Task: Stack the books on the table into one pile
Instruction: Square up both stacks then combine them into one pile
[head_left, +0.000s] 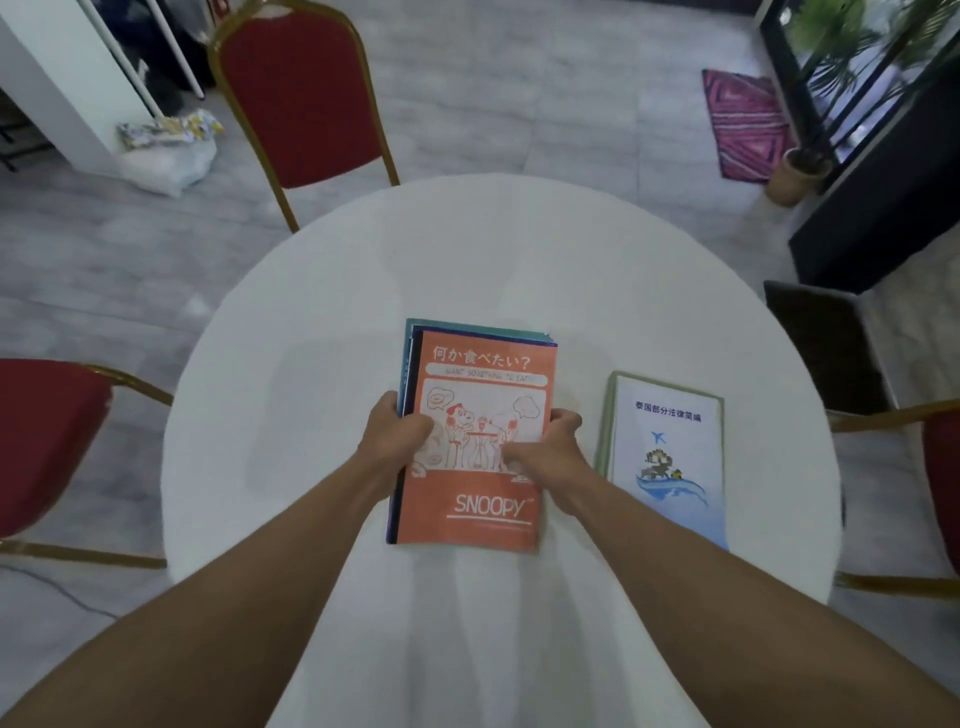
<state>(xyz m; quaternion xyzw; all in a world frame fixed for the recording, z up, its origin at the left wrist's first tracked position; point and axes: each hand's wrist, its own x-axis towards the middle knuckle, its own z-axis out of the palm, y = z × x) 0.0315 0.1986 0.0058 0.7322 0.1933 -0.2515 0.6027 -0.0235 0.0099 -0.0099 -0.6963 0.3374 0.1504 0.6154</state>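
Observation:
An orange Snoopy book lies on top of a pile in the middle of the round white table. Dark blue and teal book edges stick out under it at the left and the far end. My left hand grips the pile's left edge, thumb on the orange cover. At the pile's right edge my right hand grips it too, thumb on the cover. A white and blue book with a green border lies flat by itself to the right of the pile.
Red chairs with gold frames stand at the far side, the left and the right of the table. A dark mat lies on the floor at the right, and a potted plant stands far right.

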